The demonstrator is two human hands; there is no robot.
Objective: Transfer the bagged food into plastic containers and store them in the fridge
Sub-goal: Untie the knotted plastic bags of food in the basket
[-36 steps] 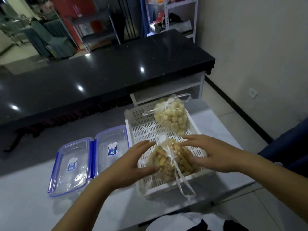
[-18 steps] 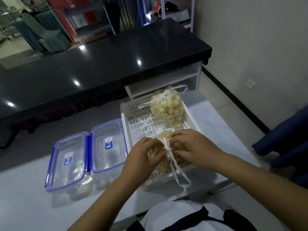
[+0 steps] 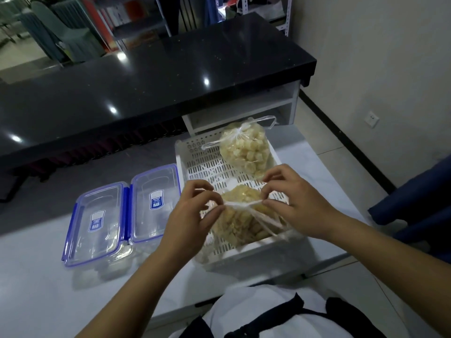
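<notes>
Pale bench (image 3: 36, 276) under both hands: left hand (image 3: 192, 211) and right hand (image 3: 295, 203) are pinching the near bag's (image 3: 241, 228) knot (image 3: 244, 203), untying it; next, emptying it into the left-side containers (image 3: 122, 215).

Two food bags (image 3: 245, 152) (image 3: 240, 223), two lidded containers (image 3: 96, 223) (image 3: 155, 202), one basket (image 3: 195, 164), two hands (image 3: 192, 215) (image 3: 296, 203).
</notes>
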